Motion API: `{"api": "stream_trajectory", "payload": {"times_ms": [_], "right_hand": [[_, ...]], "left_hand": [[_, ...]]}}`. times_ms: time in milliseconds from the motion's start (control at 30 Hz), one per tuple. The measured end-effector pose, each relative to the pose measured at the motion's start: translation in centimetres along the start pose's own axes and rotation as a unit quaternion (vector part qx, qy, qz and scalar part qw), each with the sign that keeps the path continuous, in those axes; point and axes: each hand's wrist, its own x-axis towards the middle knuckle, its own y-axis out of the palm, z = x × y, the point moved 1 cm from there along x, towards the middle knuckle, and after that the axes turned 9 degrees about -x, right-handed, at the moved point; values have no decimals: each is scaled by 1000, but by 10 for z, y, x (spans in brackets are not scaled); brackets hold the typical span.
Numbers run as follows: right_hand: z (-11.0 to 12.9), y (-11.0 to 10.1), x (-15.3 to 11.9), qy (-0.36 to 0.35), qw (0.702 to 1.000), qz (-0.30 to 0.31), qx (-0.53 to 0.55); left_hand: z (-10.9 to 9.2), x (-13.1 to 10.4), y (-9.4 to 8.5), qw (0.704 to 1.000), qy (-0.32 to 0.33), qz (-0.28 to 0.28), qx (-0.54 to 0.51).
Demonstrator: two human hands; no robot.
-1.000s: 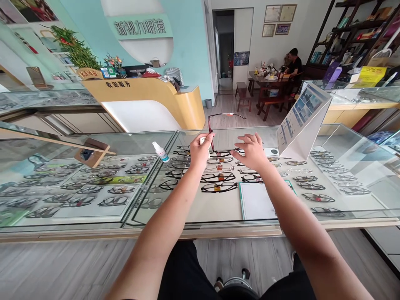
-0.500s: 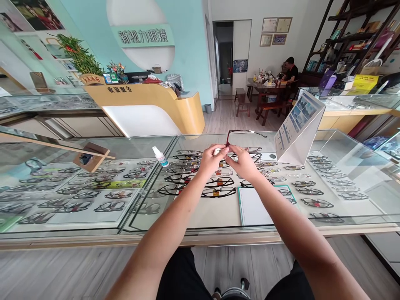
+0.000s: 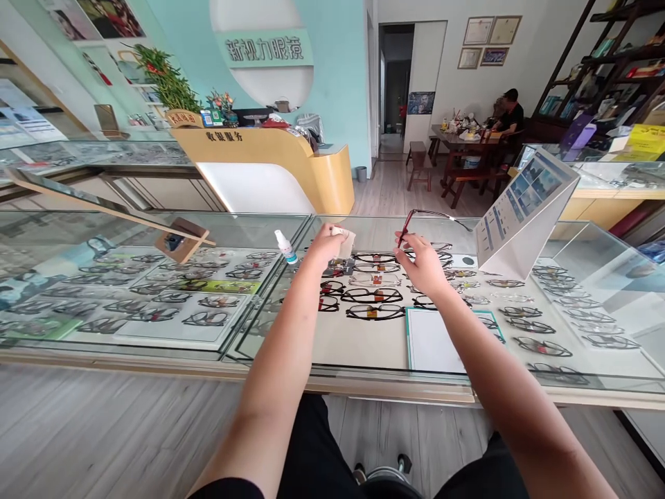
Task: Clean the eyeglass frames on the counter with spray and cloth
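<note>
R hand [image 3: 424,266] pinched on red specs [image 3: 407,225], front tilted upright, temple pointing right of grip; L hand [image 3: 325,248] closed on pale cloth [image 3: 348,244], wall sign [image 3: 266,48] beyond reading "新视力眼镜".

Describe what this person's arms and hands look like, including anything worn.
The left hand and right hand are ungloved, with no watch or bracelet visible on either wrist. Both forearms are uncovered. A black sleeve edges into view on the left arm; the right sleeve is out of frame.
</note>
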Motion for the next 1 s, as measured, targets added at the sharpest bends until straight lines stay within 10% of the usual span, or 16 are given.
{"api": "stream_trajectory", "payload": {"times_ms": [633, 867, 1000], "right_hand": [[-4, 0, -3, -12, 1000, 0, -9], [-6, 1, -3, -6, 1000, -12, -4], [-7, 2, -4, -8, 1000, -12, -6]], "left_hand": [[-6, -2, -25, 960, -17, -55, 273], [-28, -13, -23, 928, 37, -286, 236], [-22, -7, -23, 936, -62, -270, 218]]}}
